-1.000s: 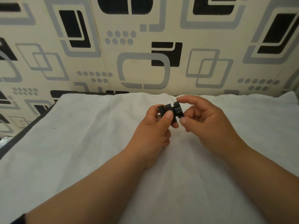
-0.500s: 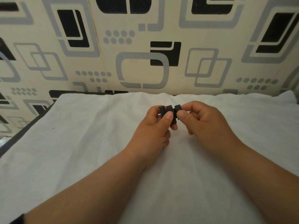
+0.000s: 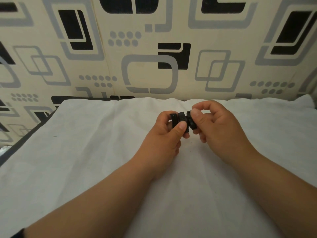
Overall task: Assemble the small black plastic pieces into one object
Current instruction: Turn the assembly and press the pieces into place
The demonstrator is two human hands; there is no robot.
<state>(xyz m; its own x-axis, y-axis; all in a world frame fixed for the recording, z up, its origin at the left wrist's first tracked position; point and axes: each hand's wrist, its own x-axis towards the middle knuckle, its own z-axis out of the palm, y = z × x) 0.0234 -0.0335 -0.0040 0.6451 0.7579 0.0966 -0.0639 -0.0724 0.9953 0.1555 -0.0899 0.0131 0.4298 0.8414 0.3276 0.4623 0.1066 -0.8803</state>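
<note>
A small cluster of black plastic pieces is held just above the white cloth, near its far edge. My left hand pinches the left part of the cluster between thumb and fingers. My right hand grips a black end piece on the cluster's right side with thumb and forefinger. That end piece touches the rest of the cluster. Fingers hide the lower and back faces of the pieces.
A white cloth covers the work surface, with a dark edge showing at the left. A wall with a black and grey geometric pattern rises directly behind the cloth.
My right thumb has shifted on the end piece, which shows more from the side than half a second ago. My left hand has stayed in place.
</note>
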